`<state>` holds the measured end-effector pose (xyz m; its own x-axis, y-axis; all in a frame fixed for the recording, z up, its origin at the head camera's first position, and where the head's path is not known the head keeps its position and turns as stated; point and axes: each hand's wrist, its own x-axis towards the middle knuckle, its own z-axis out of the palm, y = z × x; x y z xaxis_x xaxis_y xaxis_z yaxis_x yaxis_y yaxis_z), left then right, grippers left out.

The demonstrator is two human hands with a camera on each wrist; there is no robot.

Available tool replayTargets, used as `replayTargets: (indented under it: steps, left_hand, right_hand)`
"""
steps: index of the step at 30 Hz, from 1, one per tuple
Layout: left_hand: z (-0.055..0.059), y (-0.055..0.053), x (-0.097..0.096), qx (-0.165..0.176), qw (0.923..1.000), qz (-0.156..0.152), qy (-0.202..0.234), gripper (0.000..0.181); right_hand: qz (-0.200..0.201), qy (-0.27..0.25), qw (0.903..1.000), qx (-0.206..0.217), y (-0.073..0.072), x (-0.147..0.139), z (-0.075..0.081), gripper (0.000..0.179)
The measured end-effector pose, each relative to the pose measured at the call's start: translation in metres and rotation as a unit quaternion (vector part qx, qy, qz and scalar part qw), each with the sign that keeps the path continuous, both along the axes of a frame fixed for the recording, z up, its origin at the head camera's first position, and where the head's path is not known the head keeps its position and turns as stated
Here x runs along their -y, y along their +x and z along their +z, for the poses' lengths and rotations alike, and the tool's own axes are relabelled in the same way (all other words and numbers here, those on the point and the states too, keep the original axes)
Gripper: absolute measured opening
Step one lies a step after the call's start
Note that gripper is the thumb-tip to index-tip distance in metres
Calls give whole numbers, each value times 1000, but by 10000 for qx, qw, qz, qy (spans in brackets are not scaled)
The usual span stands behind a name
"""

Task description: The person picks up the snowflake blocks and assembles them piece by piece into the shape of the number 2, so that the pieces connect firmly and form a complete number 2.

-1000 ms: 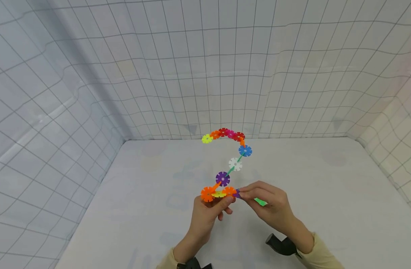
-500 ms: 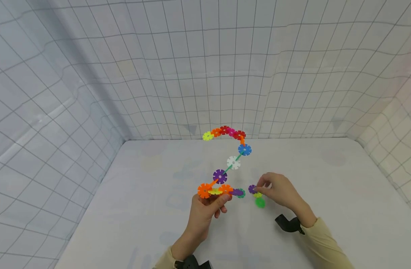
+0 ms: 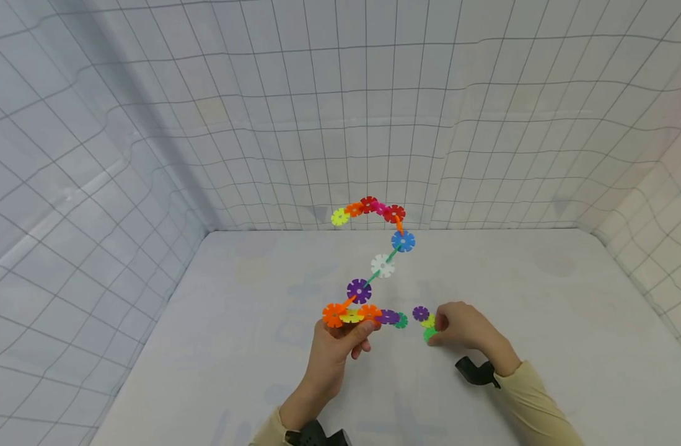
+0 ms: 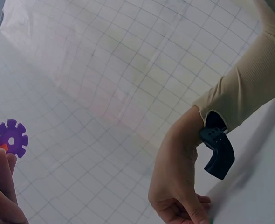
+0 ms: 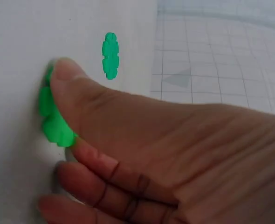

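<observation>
My left hand (image 3: pixel 334 350) holds one end of a curved chain of slotted plastic snowflake discs, its thumb laid over an orange disc (image 3: pixel 369 313). The chain runs through purple (image 3: pixel 359 291), white (image 3: pixel 382 266), blue (image 3: pixel 403 241) and red discs to a yellow disc (image 3: pixel 340 217). A purple disc (image 3: pixel 387 316) forms the end nearest my right hand. Over the table, my right hand (image 3: pixel 467 325) pinches the edge of a bright green disc (image 5: pixel 57 126) between thumb and fingers. The left wrist view shows only part of the left hand, beside a purple disc (image 4: pixel 17 139).
Near the right fingers lie loose discs, one purple (image 3: pixel 421 313) and one yellow (image 3: pixel 428 321). A teal-green disc (image 3: pixel 401 320) lies on the white table (image 3: pixel 251 371), overlapped by the chain's purple end. Grid-patterned sheeting (image 3: pixel 373 124) encloses the table behind and at the sides.
My right hand has let go of the chain's purple end, moved right to the loose discs, then come down onto the green one. The left hand has drifted slightly left with the chain.
</observation>
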<state>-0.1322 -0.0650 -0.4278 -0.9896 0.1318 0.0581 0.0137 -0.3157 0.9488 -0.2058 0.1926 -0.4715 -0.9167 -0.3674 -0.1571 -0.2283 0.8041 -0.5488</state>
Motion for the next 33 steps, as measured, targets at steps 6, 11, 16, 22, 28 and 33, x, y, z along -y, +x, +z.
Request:
replayTargets:
  steps: [6, 11, 16, 22, 28, 33]
  left_hand:
    - [1, 0, 1, -11, 10000, -11, -62, 25]
    - [2, 0, 1, -20, 10000, 7, -27, 23]
    - [3, 0, 1, -28, 10000, 52, -18, 20]
    - [2, -1, 2, -135, 9999, 60, -41, 22]
    - [3, -2, 2, -240, 9997, 56, -45, 25]
    - [4, -1, 3, -248, 9996, 35, -108, 27]
  right_hand:
    - [228, -227, 9995, 28, 2, 2, 0, 28]
    - [531, -562, 9969, -110, 5, 4, 7, 26]
    - [645, -1570, 9846, -411, 12, 7, 28, 14]
    - [654, -3243, 9435, -184, 25, 11, 53, 12]
    - [809, -4278, 9002, -42, 37, 15, 66, 14]
    - [627, -4293, 9006, -263, 45, 19, 69, 19]
